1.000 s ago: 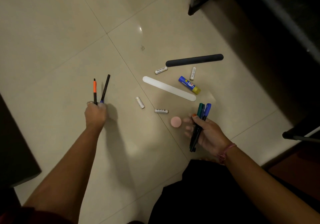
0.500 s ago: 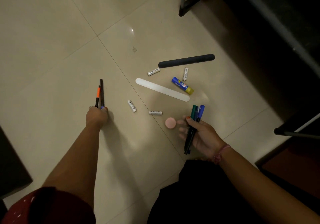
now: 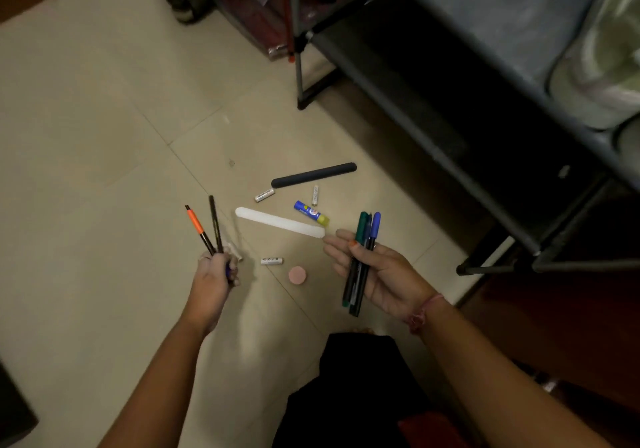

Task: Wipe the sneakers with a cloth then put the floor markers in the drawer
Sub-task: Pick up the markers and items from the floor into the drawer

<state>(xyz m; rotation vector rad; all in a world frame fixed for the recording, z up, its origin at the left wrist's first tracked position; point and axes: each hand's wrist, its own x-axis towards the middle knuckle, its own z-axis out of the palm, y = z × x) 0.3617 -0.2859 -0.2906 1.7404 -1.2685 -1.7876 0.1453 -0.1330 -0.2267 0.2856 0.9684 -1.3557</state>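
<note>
Beige tile floor (image 3: 86, 177), more of it in view than a moment ago; camera has tilted up, dark metal rack (image 3: 450, 108) now showing upper right. Left hand (image 3: 216, 274) has lifted and moved in toward the middle; it grips two thin markers, orange-banded marker (image 3: 195, 224) and black marker (image 3: 214, 224), splayed in a V, tips up. Beside that hand a battery (image 3: 235, 252), blurred. Further right on the floor: white flat stick (image 3: 278, 222), second battery (image 3: 272, 260), pink round disc (image 3: 297, 274), dark flat stick (image 3: 313, 175), glue stick (image 3: 311, 211), two more batteries near it. Right hand (image 3: 375, 273) palm up, fingers loosely extended, thumb pinning a bundle of markers (image 3: 362, 260), green and blue caps upward, same hold as before. Pale bundles (image 3: 602, 60) sit on the rack shelf, blurred. No drawer visible.
</note>
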